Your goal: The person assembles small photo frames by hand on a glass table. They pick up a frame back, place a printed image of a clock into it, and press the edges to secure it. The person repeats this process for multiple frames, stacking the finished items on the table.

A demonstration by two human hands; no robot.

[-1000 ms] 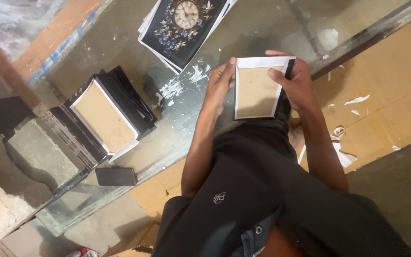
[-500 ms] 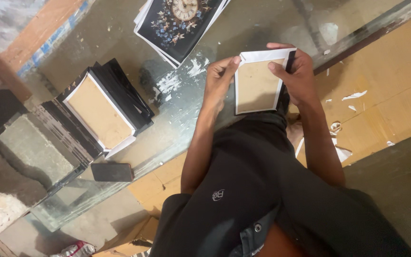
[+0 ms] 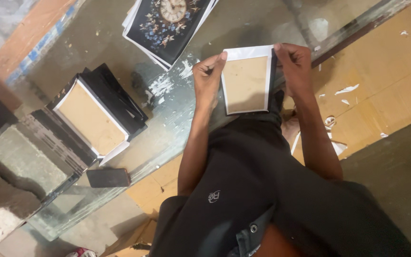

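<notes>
Glass table [image 3: 120, 28]: clock prints [image 3: 170, 21], frame stack [image 3: 96, 114], phone [image 3: 108, 177].

Both hands — left hand [image 3: 208, 76], right hand [image 3: 295, 66] — grip a small white-bordered frame [image 3: 246, 82] by its sides.

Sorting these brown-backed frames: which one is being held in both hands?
The white-edged brown-backed frame on the lap, between left hand and right hand; the other frame lies untouched atop the black stack.

A small rectangular frame [image 3: 246, 81], brown backing board up with a white border, held upright over the glass tabletop [image 3: 243, 24]
</notes>
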